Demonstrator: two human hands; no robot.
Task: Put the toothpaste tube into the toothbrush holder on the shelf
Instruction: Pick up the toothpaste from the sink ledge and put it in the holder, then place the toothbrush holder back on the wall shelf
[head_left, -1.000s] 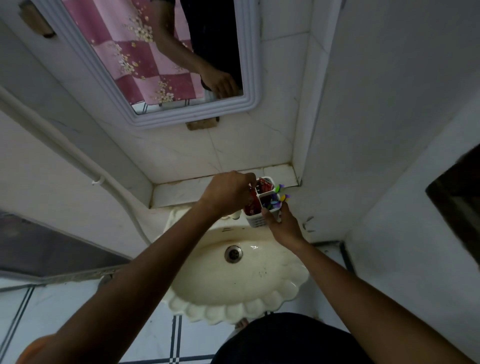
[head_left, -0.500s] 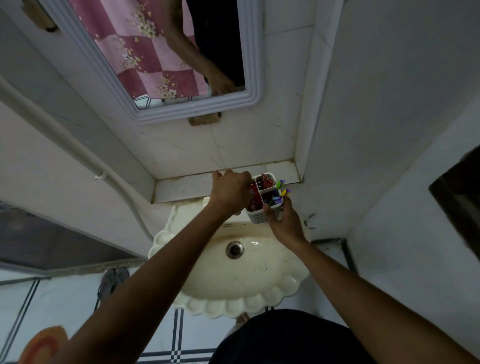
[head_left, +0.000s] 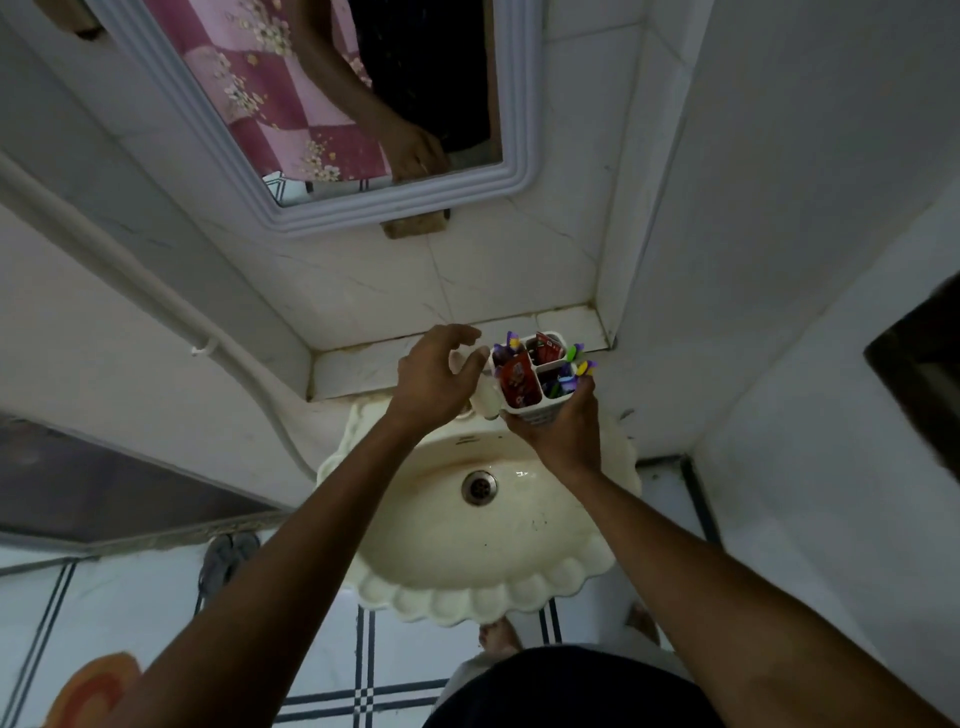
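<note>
Right hand (head_left: 558, 428) wraps white toothbrush holder (head_left: 535, 387) from below, lifted just in front of shelf (head_left: 363, 364), above sink (head_left: 483, 519). Left hand (head_left: 434, 376) loosely open, fingers apart, holding nothing, just beside holder. Red toothpaste tube (head_left: 517, 384) stands in near-left compartment. We judge insertion done; we set holder down level on shelf, avoiding tipping brushes (head_left: 571, 371).

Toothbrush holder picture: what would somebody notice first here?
Probably the white toothbrush holder, stuffed with a red toothpaste tube and bright toothbrushes, held by the right hand above the cream scalloped sink. The left hand hovers open beside it. Higher up, a mirror reflects pink checked cloth.
</note>
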